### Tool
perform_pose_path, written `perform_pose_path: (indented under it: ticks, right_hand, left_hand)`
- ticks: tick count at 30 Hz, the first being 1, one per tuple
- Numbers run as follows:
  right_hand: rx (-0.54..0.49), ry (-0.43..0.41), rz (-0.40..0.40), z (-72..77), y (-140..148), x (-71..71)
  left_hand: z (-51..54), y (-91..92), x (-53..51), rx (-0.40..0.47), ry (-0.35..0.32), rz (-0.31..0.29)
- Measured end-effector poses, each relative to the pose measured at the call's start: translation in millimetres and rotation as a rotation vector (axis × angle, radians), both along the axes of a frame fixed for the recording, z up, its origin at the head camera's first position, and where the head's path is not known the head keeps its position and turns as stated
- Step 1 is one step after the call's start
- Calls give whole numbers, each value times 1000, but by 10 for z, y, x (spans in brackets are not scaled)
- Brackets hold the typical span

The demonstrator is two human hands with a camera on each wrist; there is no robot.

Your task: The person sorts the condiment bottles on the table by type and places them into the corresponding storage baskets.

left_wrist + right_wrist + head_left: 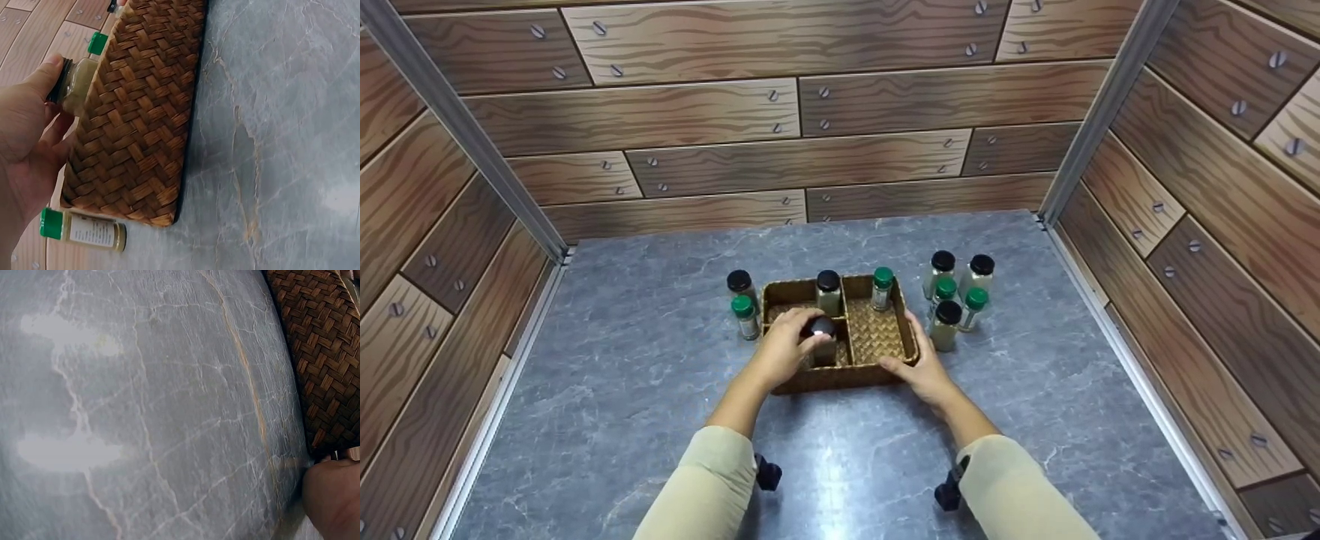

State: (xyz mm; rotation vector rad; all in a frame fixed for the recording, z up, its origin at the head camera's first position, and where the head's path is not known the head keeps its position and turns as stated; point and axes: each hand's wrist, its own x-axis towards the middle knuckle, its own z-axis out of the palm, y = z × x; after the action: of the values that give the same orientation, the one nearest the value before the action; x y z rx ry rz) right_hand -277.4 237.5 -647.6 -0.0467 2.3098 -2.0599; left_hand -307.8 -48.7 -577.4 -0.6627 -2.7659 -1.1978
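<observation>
A brown woven basket (810, 381) with dividers sits mid-table. My left hand (782, 349) pinches the black cap of a spice jar (80, 84) standing at the basket's front left compartment; in the left wrist view the rim hides its lower part. My right hand (924, 373) holds the basket's front right corner, thumb at the front rim and fingers along the right side. Inside the basket, another black-capped jar (829, 294) stands in the back left compartment. A small green-capped jar (881, 289) stands at the back of the long right compartment.
Left of the basket stand a black-capped jar (740, 283) and a green-capped jar (745, 318). On its right is a cluster of several jars, including a front black-capped one (944, 330). Wood-patterned walls (810, 112) enclose the grey marbled table (622, 420).
</observation>
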Motion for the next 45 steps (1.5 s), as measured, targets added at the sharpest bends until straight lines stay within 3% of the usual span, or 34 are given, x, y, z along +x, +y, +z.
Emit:
perform_pose_path:
  ticks: [10,35,45]
  right_hand:
    - [2,-35,10,20,-15,25]
    - [11,-31,7,32,-3,7]
    - [-17,-31,11,16,-8,1]
  left_hand:
    - [-61,86,3,9,23,28]
    - [-91,220,-24,20,-12,36]
    - [-147,236,-33,36,-16,90]
